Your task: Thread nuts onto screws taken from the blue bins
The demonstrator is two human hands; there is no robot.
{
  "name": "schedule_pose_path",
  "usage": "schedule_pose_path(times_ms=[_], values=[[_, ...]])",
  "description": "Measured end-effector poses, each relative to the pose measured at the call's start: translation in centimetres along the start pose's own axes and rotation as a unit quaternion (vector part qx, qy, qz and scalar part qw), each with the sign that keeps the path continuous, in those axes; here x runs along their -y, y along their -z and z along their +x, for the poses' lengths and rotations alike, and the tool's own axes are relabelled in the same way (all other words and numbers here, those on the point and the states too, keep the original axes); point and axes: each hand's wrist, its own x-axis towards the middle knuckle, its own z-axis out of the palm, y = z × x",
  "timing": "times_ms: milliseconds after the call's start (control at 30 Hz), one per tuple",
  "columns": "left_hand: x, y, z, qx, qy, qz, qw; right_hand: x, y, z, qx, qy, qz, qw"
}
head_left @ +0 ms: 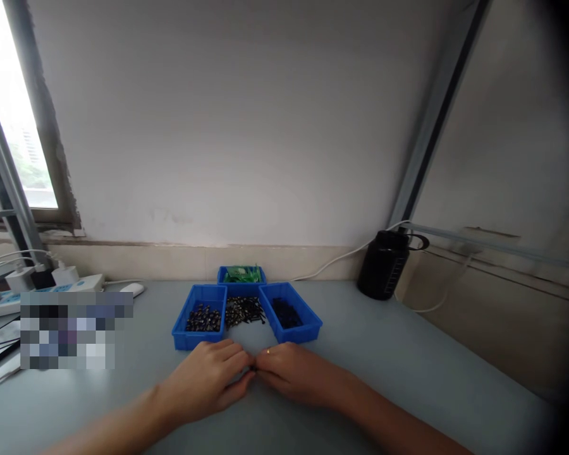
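My left hand [217,374] and my right hand [291,373] meet fingertip to fingertip above the grey table, in front of the blue bins. Both are closed in a pinch around a small dark piece [253,368], mostly hidden by the fingers; its kind cannot be made out. Ahead of my left hand is a blue bin [184,341] with small shiny metallic and dark parts [203,318]. Beyond my right hand sits another blue bin [308,333], holding small black parts [285,313]. Between these bins lies a loose pile of dark, screw-like pieces [244,310].
A third blue bin [222,278] with green packets [243,273] stands against the wall. At the back right is a black bottle [382,265]. To the left are a white mouse [133,289], a power strip [88,284] with plugs, and a blurred-out patch.
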Motion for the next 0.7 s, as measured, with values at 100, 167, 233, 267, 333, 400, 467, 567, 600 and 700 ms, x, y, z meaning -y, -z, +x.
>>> schedule_pose_path(times_ms=[100, 167, 233, 267, 333, 400, 467, 567, 600, 700], values=[[0.15, 0.02, 0.1, 0.023, 0.03, 0.022, 0.999, -0.07, 0.18, -0.05, 0.002, -0.01, -0.014, 1.0], [0.22, -0.03, 0.14, 0.046, 0.054, 0.033, 0.997, -0.1, 0.27, -0.08, -0.001, -0.015, -0.023, 1.0], [0.2, -0.15, 0.17, 0.071, 0.061, 0.037, 0.995, -0.02, 0.3, -0.07, 0.0, -0.01, -0.029, 1.0], [0.16, -0.21, 0.18, 0.08, 0.058, 0.036, 0.994, 0.05, 0.31, -0.06, 0.003, -0.006, -0.03, 1.0], [0.03, -0.34, 0.18, 0.089, 0.047, 0.03, 0.994, 0.22, 0.35, -0.02, 0.01, -0.002, -0.026, 1.0], [-0.05, -0.43, 0.16, 0.089, 0.045, 0.027, 0.995, 0.38, 0.46, -0.02, 0.006, -0.013, -0.01, 1.0], [-0.03, -0.46, 0.13, 0.086, 0.054, 0.026, 0.995, 0.47, 0.59, -0.09, -0.009, -0.035, 0.016, 0.999], [0.17, -0.51, 0.08, 0.084, 0.06, 0.025, 0.994, 0.58, 0.66, -0.26, -0.026, -0.047, 0.048, 0.997], [0.25, -0.54, 0.07, 0.085, 0.06, 0.024, 0.994, 0.63, 0.63, -0.31, -0.023, -0.039, 0.054, 0.998], [0.37, -0.64, 0.09, 0.09, 0.056, 0.017, 0.994, 0.82, 0.46, -0.35, -0.002, -0.004, 0.061, 0.998]])
